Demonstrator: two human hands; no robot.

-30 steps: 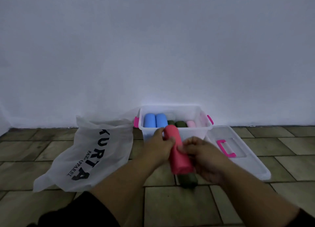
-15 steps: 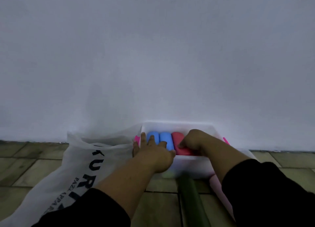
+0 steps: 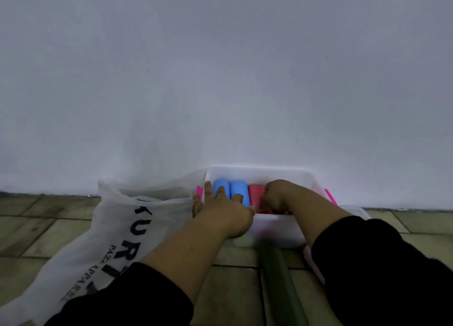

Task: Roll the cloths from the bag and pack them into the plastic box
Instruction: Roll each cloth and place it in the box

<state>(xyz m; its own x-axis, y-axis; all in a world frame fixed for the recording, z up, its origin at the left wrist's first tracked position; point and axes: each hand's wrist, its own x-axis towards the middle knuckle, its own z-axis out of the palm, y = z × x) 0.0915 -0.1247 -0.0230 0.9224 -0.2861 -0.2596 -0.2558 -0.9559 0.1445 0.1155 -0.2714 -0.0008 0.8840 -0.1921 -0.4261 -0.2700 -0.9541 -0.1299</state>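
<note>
The clear plastic box [image 3: 277, 230] stands against the wall with two blue cloth rolls [image 3: 230, 191] at its left end and a red cloth roll [image 3: 255, 193] beside them. My left hand [image 3: 221, 209] lies flat with spread fingers over the blue rolls and the box's near rim. My right hand [image 3: 278, 195] is curled on the red roll inside the box, pressing it down. A dark green cloth roll [image 3: 279, 276] lies on the floor in front of the box. The white bag [image 3: 110, 230] with black lettering sits to the left, mouth open.
Pink latches show at the box's left end [image 3: 199, 192] and right end [image 3: 329, 195]. The clear lid [image 3: 355, 209] lies on the tiled floor to the right, mostly hidden by my right sleeve. A plain white wall rises right behind the box.
A second ago both hands held the red roll above the floor before the box. It now lies in the box beside the blue rolls, and my view has come closer and lower.
</note>
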